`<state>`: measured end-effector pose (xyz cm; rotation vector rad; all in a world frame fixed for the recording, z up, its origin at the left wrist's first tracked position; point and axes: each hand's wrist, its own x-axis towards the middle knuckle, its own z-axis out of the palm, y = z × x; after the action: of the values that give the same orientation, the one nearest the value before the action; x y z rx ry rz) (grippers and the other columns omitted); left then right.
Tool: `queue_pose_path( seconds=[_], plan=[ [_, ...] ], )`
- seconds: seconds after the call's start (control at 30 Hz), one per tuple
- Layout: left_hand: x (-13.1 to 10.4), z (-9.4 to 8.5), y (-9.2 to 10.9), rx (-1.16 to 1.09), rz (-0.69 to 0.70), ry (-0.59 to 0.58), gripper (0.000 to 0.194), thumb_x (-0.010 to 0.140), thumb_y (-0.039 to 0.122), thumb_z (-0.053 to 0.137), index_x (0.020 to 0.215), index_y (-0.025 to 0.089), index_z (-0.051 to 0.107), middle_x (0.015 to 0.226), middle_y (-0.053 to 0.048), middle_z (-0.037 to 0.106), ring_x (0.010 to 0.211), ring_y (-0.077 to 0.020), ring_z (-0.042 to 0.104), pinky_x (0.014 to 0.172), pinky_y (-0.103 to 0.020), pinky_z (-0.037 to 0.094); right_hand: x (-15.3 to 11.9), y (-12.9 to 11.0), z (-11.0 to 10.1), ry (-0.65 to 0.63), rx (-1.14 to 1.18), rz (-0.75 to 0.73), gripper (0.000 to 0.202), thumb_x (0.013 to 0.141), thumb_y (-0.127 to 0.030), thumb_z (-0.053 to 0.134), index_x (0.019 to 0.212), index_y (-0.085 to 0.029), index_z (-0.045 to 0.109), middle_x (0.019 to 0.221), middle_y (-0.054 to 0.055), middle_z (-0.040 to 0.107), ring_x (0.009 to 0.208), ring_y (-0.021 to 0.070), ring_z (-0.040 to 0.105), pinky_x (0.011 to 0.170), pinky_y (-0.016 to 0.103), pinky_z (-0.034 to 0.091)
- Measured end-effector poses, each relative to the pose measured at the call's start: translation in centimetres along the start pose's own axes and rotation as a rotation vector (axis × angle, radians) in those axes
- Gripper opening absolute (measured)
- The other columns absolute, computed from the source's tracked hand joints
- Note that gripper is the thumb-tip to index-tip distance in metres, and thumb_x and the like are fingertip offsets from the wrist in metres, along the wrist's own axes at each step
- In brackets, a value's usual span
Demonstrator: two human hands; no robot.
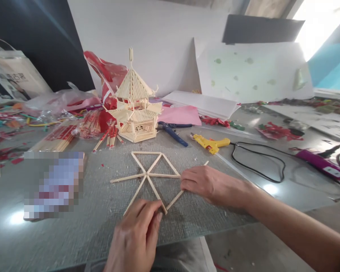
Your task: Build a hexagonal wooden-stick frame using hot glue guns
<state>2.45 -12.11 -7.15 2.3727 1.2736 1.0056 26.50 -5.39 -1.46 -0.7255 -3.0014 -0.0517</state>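
Note:
A flat wheel-like frame of thin wooden sticks [146,175] lies in front of me, its spokes meeting at a centre. Outer sticks join some spoke ends at the top and upper right. My left hand [137,226] has its fingertips closed at the outer end of the lower-right spoke [156,192]. With fingers bent together, my right hand [201,183] pinches a loose-looking outer stick [175,200] near the right spoke's end. This stick slants from the lower-right spoke up past my fingers; its grip point is partly hidden.
Behind the frame stands a pagoda model made of sticks [137,113]. Blue pliers [174,134] and a yellow glue gun [211,143] lie to its right. A cable leads to a purple power strip [323,164]. Packed sticks [55,136] and a pixelated object [55,185] are on the left.

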Motion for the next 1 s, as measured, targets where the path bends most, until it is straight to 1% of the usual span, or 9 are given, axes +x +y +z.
queue_pose_path(
  seconds=[0.17,0.33,0.43,0.6,0.8,1.0],
  plan=[
    [0.16,0.17,0.02,0.031,0.044,-0.033,0.026,0.089,0.018,0.047,0.113,0.022,0.057,0.091,-0.004,0.064,0.078,-0.0157,0.064,0.066,-0.025,0.053,0.29,0.05,0.02,0.003,-0.007,-0.019,0.029,0.089,-0.003,0.03,0.084,-0.014,0.056,0.081,0.005,0.055,0.072,0.0147,0.044,0.063,0.027,0.037],
    [0.12,0.35,0.08,0.052,0.04,-0.072,0.025,0.089,0.019,0.046,0.107,0.025,0.062,0.084,-0.003,0.061,0.07,-0.0145,0.061,0.06,-0.024,0.051,0.34,0.15,0.09,0.013,-0.022,-0.024,0.027,0.091,-0.006,0.034,0.086,-0.015,0.058,0.085,0.005,0.056,0.074,0.0143,0.045,0.064,0.027,0.037],
    [0.03,0.52,-0.03,0.064,0.051,-0.072,0.026,0.089,0.018,0.045,0.107,0.026,0.062,0.083,-0.002,0.06,0.07,-0.0146,0.061,0.06,-0.025,0.051,0.27,0.23,0.2,0.023,-0.022,-0.018,0.024,0.091,-0.007,0.036,0.087,-0.015,0.059,0.087,0.005,0.056,0.076,0.0143,0.046,0.066,0.027,0.038],
    [0.06,0.66,-0.17,0.086,0.064,-0.061,0.025,0.089,0.018,0.045,0.108,0.025,0.06,0.086,-0.003,0.061,0.073,-0.0155,0.063,0.062,-0.026,0.052,0.33,0.2,0.08,0.008,-0.02,-0.011,0.028,0.092,-0.006,0.033,0.089,-0.014,0.06,0.088,0.006,0.057,0.078,0.0148,0.047,0.069,0.027,0.04],
    [0.14,0.73,-0.16,0.096,0.074,-0.057,0.026,0.09,0.018,0.045,0.111,0.024,0.058,0.086,-0.003,0.061,0.074,-0.0157,0.063,0.062,-0.026,0.052,0.5,-0.06,0.02,-0.024,-0.029,-0.002,0.028,0.092,-0.007,0.032,0.089,-0.014,0.059,0.089,0.006,0.057,0.079,0.0155,0.047,0.07,0.028,0.04],
    [0.07,0.86,-0.3,0.076,0.077,-0.064,0.026,0.09,0.018,0.044,0.11,0.025,0.058,0.088,-0.002,0.06,0.075,-0.0159,0.062,0.063,-0.028,0.052,0.64,-0.07,0.13,-0.018,-0.034,-0.016,0.029,0.091,-0.006,0.031,0.088,-0.013,0.059,0.087,0.006,0.056,0.078,0.0154,0.047,0.069,0.028,0.04]
  ],
)
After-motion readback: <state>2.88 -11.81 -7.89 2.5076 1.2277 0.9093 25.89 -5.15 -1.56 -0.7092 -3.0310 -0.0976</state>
